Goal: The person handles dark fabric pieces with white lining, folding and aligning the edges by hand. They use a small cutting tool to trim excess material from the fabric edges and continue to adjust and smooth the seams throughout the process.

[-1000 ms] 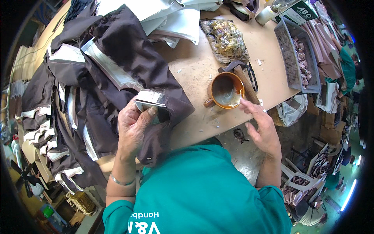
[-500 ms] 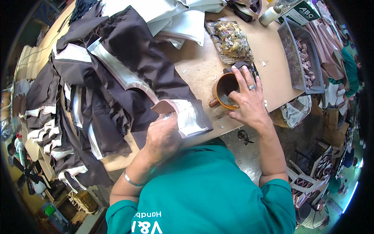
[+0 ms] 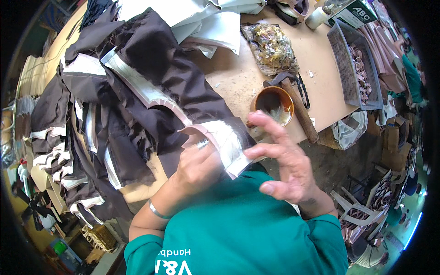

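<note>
My left hand (image 3: 198,164) is closed around the near edge of a dusty-pink strip with a white backing (image 3: 226,140), which is joined to dark brown fabric (image 3: 158,43). The strip's free end tilts up over the table's front edge. My right hand (image 3: 288,167) is open, fingers spread, its middle finger beside that end; whether it touches cannot be told. Beyond this hand stands an orange-brown mug (image 3: 289,104) with pale, murky stuff inside. Next to the mug lies a hammer with a wooden handle (image 3: 300,112), its dark head toward the far side.
A bag of yellowish scraps (image 3: 270,49) lies beyond the mug, with a black-handled tool (image 3: 302,89) nearby. A grey plastic basket (image 3: 341,59) holds small pink pieces. White sheets (image 3: 211,32) and a white bottle (image 3: 317,19) are at the back. More white-edged brown pieces hang at the left.
My right hand has come away from the mug, moving down and left to the strip. My left hand has lifted and tilted the strip's end. The hammer's handle is uncovered.
</note>
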The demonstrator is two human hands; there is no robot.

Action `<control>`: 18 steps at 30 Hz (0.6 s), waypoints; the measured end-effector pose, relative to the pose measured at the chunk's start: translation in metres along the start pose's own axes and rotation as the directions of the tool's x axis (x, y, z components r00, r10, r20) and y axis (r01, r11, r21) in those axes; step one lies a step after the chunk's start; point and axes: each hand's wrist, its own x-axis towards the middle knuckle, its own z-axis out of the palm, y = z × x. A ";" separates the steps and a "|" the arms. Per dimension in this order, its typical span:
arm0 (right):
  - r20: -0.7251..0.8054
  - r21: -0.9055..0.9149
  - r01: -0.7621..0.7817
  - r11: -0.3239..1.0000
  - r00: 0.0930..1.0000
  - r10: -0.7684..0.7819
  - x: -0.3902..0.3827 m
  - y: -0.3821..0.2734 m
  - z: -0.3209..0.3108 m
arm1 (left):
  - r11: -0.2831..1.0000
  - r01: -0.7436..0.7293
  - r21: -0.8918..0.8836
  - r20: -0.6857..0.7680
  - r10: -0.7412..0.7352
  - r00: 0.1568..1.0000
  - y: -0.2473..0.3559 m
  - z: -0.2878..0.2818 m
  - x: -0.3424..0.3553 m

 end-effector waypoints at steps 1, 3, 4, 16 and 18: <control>0.002 -0.117 0.027 0.993 1.000 -0.027 -0.002 0.000 0.002 | 1.000 0.015 -0.003 0.002 -0.015 1.000 0.000 0.001 -0.001; 0.028 -0.339 0.090 0.936 0.996 -0.086 -0.003 0.001 0.004 | 0.999 0.047 0.005 -0.001 -0.047 0.999 -0.001 0.002 -0.004; 0.079 -0.382 0.137 0.914 0.990 -0.116 -0.005 -0.001 0.007 | 0.999 0.054 -0.004 -0.011 -0.054 0.998 -0.001 0.003 -0.003; 0.083 -0.698 0.258 0.668 0.956 -0.283 0.001 0.007 0.016 | 0.996 0.084 0.010 -0.037 -0.084 0.996 0.001 0.008 -0.003; 0.107 -0.729 0.286 0.622 0.945 -0.309 0.002 0.007 0.018 | 0.991 0.134 0.000 -0.061 -0.133 0.989 0.003 0.008 -0.001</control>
